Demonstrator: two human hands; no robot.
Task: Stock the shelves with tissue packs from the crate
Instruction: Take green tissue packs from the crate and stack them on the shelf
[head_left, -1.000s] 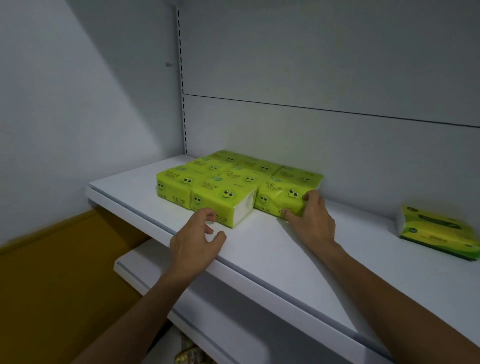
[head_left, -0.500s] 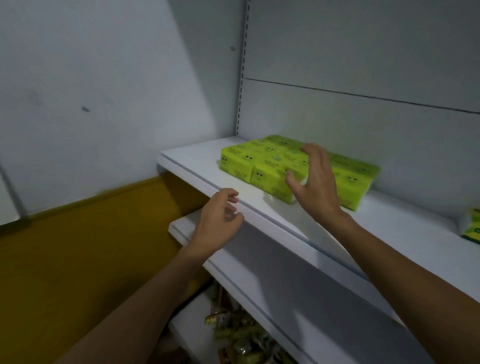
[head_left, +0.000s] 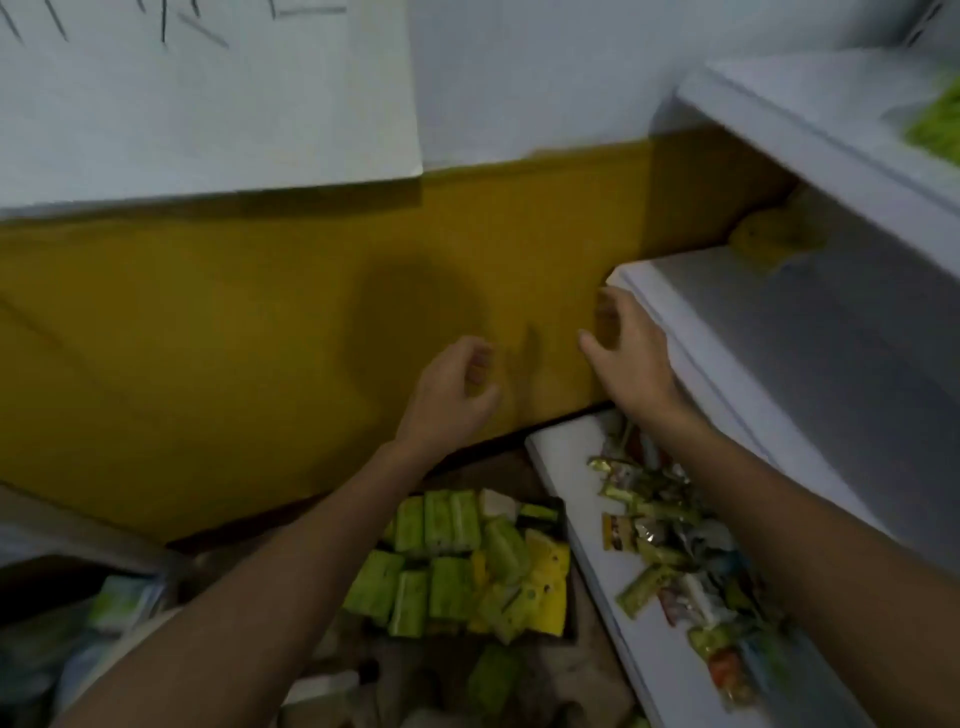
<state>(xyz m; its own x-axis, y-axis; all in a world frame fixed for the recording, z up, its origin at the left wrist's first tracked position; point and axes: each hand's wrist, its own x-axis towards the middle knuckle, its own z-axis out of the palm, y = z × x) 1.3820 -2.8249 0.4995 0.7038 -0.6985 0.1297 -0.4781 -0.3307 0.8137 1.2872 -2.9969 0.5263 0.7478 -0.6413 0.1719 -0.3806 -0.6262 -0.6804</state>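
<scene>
I look down past the shelving at a dark crate (head_left: 566, 506) on the floor, filled with green tissue packs (head_left: 447, 566) and a few yellow ones. My left hand (head_left: 452, 395) hangs in the air above the crate, fingers loosely curled, holding nothing. My right hand (head_left: 628, 353) is beside the left end of the middle shelf (head_left: 691, 332), fingers spread and empty. A blurred green edge of the stocked tissue packs (head_left: 935, 124) shows on the top shelf (head_left: 810, 130) at the far right.
The lowest shelf (head_left: 561, 457) carries a heap of small snack packets (head_left: 670, 551). A yellow and white wall stands behind. A white sheet (head_left: 208, 104) hangs at the upper left. More packs and bags (head_left: 114, 608) lie on the floor at the lower left.
My view has swung down and left from the top shelf to the floor crate. Both hands have come off the shelf and the stocked packs and dropped lower, empty.
</scene>
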